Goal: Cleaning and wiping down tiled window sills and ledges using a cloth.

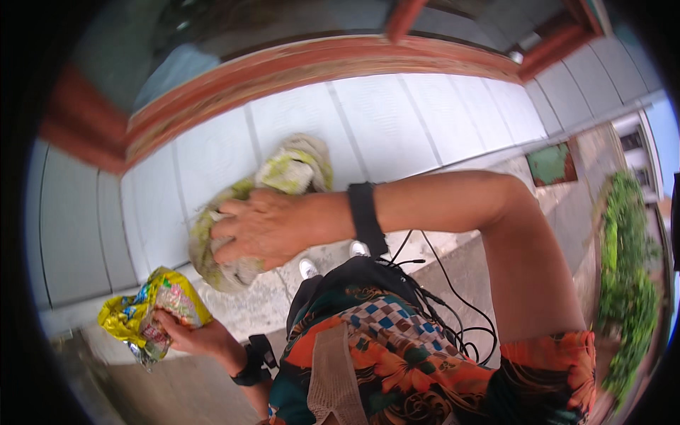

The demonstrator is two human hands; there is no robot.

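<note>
My right hand (260, 226) presses on a crumpled beige and yellow-green cloth (289, 170), its fingers spread and partly sunk in the folds. The cloth lies against the white tiled window sill (372, 117) and hangs over its outer edge. Lower left, clear of the sill, my left hand (186, 332) grips a crumpled yellow plastic packet (175, 297) with coloured print. Black bands are round both wrists.
A red-brown wooden window frame (297, 61) with glass panes rises behind the sill. Grey tiled walls stand at both sides. Black cables (451, 297) hang beside my waist. Below are concrete paving (265, 308), a green metal panel (552, 163) and green plants (627, 276).
</note>
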